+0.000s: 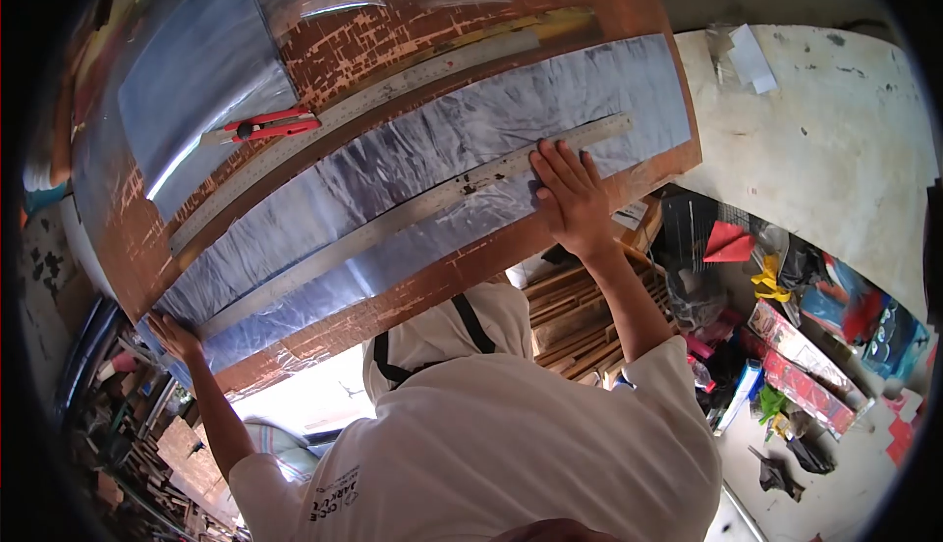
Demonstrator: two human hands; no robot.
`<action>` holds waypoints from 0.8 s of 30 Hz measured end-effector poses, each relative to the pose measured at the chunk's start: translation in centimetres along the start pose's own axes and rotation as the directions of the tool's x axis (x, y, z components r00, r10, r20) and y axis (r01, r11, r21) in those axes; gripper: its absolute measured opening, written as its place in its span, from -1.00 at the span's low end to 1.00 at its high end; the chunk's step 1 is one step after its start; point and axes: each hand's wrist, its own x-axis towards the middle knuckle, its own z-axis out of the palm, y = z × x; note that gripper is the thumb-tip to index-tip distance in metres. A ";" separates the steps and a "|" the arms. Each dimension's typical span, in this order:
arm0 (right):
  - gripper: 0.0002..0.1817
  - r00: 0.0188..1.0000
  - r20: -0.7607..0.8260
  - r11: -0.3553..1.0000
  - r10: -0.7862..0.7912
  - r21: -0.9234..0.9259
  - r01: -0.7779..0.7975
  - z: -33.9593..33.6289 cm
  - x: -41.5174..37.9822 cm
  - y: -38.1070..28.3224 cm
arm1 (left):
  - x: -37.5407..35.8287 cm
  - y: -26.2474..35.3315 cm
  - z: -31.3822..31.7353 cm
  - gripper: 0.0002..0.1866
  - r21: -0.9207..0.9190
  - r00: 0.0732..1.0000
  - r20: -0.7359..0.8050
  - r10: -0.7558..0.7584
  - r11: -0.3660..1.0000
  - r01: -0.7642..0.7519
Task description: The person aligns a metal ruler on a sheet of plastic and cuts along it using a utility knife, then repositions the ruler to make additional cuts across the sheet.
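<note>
A long metal ruler (398,230) lies lengthwise across a strip of shiny blue-grey sheet (344,164) on a brown, scuffed work board (462,242). My right hand (572,193) rests on the ruler near its right end, fingers stretched out and pressing flat. At the sheet's left end, my left hand (177,336) lies with its fingers extended, close to the ruler's other end. Beyond the strip is a second long ruler (354,108). A red utility knife (273,125) sits past that, partly over another shiny sheet (201,90). Neither hand touches the knife.
A pale panel (825,119) stands to the right with a scrap of white paper (752,58) on it. Below the board are stacked wooden strips (570,316) and, at right, a clutter of bags and packages (805,370). Wood offcuts (182,454) lie at lower left.
</note>
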 end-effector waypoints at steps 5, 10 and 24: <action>-0.49 0.999 -0.034 1.000 0.013 -0.009 -0.014 0.0 0.0 -0.4 | 0.8 -0.6 -1.2 -0.26 0.046 0.988 0.125 -0.088 0.996 0.082; -0.49 0.999 -0.034 0.999 0.014 -0.034 -0.015 -0.6 0.1 -0.7 | -0.9 16.9 -8.5 -0.33 0.572 0.931 -0.359 -0.065 0.773 0.274; -0.49 0.997 -0.075 0.999 -0.033 0.009 0.033 0.6 -0.5 0.6 | -20.5 66.2 -5.4 -0.66 -0.617 0.432 -0.142 0.891 0.262 -0.743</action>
